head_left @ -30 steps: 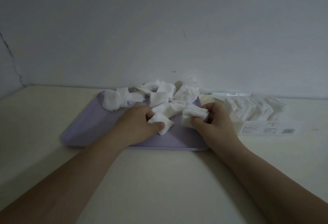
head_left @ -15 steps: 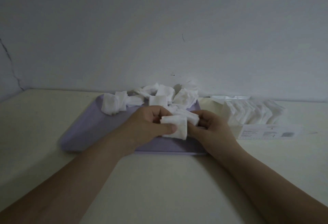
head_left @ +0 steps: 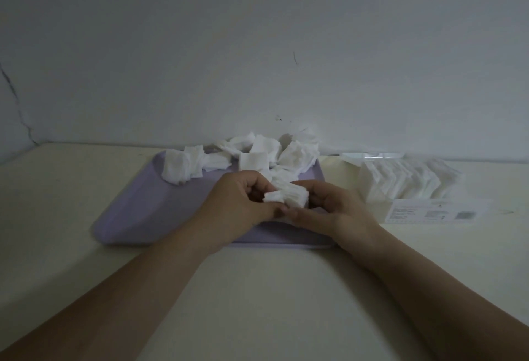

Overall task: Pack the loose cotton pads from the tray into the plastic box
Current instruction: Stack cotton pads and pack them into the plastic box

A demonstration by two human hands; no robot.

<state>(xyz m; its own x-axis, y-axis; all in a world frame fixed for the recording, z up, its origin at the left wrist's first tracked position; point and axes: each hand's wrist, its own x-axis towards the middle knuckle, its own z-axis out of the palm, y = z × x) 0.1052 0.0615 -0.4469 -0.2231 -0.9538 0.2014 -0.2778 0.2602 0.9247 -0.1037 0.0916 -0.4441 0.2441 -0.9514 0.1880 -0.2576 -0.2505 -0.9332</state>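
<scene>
- Wall (head_left: 257, 46): plain and pale, fills the upper half behind the table. A thin dark crack (head_left: 17, 103) runs down its far left side.
- Table (head_left: 257, 289): cream top in dim light, carries everything. 2 bare forearms come in across it from the lower corners.
- Tray (head_left: 148, 212): lilac, flat, rectangular, centre-left on the table with its far edge near the wall. Its left part is bare.
- Plastic box (head_left: 469, 203): clear, lies on the table just right of the tray; cannot tell if they touch. White label (head_left: 429, 213) on its near side, print too small to read. A row of packed pads (head_left: 400, 183) stands on edge inside.
- Loose cotton pads (head_left: 257, 154): white squares in a messy heap on the tray's far right part, some leaning over the far rim. 1 clump (head_left: 183, 169) sits at the heap's left end.
- Left hand (head_left: 237, 203): over the tray's near right part, fingers curled, thumb and fingertips pinching the left side of a small stack of pads.
- Right hand (head_left: 337, 209): just beside the left one, fingers curled round the same stack from the right and below. The 2 thumbs meet under it.
- Stack of pads (head_left: 289, 196): white, layered edges showing, held between both hands above the tray, just in front of the heap. Count not readable.
</scene>
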